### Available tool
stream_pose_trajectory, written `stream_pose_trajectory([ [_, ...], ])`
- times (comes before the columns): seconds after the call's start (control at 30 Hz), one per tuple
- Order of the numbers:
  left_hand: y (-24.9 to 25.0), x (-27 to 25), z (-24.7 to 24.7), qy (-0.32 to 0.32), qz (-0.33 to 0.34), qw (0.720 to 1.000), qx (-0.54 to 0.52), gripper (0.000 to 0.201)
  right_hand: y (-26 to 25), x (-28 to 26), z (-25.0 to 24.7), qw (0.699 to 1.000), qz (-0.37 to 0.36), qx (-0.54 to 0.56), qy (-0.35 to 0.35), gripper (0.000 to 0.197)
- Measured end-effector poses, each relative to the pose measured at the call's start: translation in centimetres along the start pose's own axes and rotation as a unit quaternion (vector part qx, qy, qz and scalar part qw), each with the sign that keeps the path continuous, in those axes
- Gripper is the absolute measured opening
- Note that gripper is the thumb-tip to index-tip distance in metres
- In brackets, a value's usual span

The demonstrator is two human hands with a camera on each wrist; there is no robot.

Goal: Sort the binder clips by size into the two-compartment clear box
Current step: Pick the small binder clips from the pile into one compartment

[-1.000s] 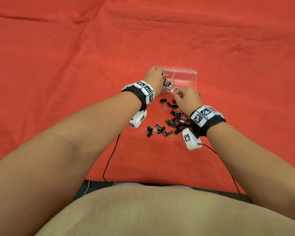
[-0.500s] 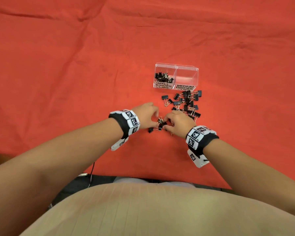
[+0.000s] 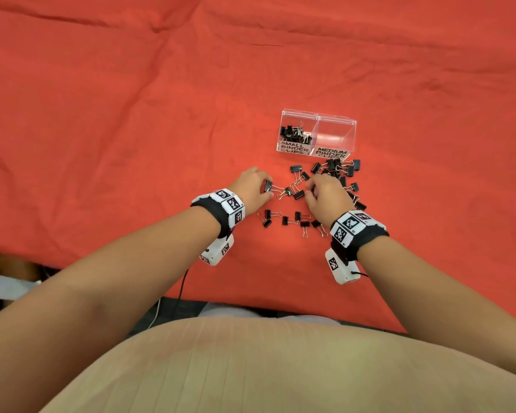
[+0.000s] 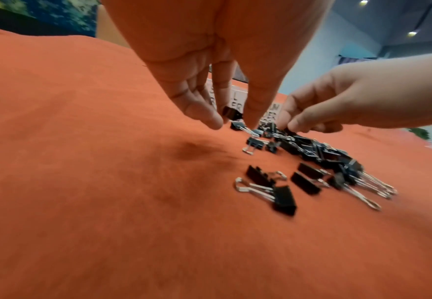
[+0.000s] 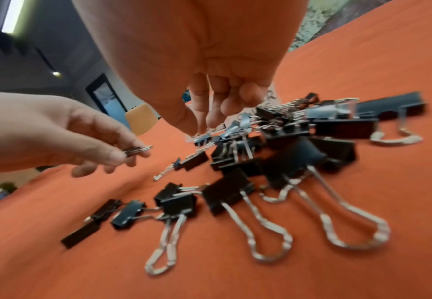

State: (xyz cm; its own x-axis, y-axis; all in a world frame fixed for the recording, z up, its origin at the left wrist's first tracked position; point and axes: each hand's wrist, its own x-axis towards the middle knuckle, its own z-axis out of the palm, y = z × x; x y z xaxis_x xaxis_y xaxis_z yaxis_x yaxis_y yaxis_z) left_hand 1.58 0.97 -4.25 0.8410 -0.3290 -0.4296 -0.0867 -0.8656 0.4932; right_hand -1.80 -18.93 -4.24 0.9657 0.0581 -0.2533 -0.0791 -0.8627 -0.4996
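Note:
The clear box (image 3: 318, 117) stands on the red cloth. Its left compartment, labelled small, holds several black clips (image 3: 295, 134); the right one (image 3: 336, 135), labelled medium, looks empty. Loose black binder clips (image 3: 337, 169) lie in front of it, with a nearer row (image 3: 292, 220). My left hand (image 3: 267, 187) pinches a small clip (image 4: 231, 112), its wire handles showing in the right wrist view (image 5: 136, 150). My right hand (image 3: 309, 187) has curled fingers (image 5: 211, 119), and its fingertips (image 4: 295, 124) pinch a clip on the pile.
Red cloth (image 3: 131, 129) covers the whole table, wrinkled at the back. Larger clips with long wire handles (image 5: 294, 159) lie under my right wrist. A black cable (image 3: 181, 289) runs off the near table edge below my left wrist.
One second ago both hands were at the box. They dropped back to the nearest clips, then moved forward to the middle cluster. My left hand now holds a clip.

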Motion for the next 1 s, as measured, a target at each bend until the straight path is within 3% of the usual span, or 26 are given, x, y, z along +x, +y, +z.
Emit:
stream_pose_trajectory([
  [0.17,-0.9,0.2,0.2,0.014,-0.022,0.999,0.029,0.047,-1.8,0.8,1.2,0.996,-0.059,-0.057,-0.032,0.029],
  [0.33,-0.9,-1.3,1.0,0.061,0.042,0.996,0.046,0.032,-2.0,1.7,2.1,0.992,-0.055,-0.085,-0.075,0.032],
  [0.5,0.0,-1.9,2.0,-0.024,0.063,0.991,0.112,0.034,-1.8,1.8,1.9,0.999,-0.033,-0.022,-0.036,0.014],
  [0.6,0.2,-1.6,2.2,-0.049,0.048,0.990,0.121,0.031,-1.6,1.6,0.9,0.997,0.025,0.074,-0.023,0.010],
  [0.77,0.6,-1.2,2.3,-0.048,0.044,0.995,0.081,0.016,-0.8,0.7,-0.2,0.948,0.112,0.284,-0.091,0.016],
  [0.93,0.2,-1.2,1.7,-0.029,0.023,0.999,-0.012,0.015,-1.2,0.1,-0.1,0.852,0.199,0.463,-0.141,0.023],
  [0.97,0.1,-1.2,1.4,-0.029,0.023,0.999,-0.024,0.019,-1.4,0.0,0.0,0.845,0.205,0.470,-0.151,0.021],
  [1.0,0.0,-1.1,1.1,-0.036,0.027,0.999,-0.027,0.024,-1.6,-0.3,0.1,0.857,0.200,0.447,-0.161,0.017],
])
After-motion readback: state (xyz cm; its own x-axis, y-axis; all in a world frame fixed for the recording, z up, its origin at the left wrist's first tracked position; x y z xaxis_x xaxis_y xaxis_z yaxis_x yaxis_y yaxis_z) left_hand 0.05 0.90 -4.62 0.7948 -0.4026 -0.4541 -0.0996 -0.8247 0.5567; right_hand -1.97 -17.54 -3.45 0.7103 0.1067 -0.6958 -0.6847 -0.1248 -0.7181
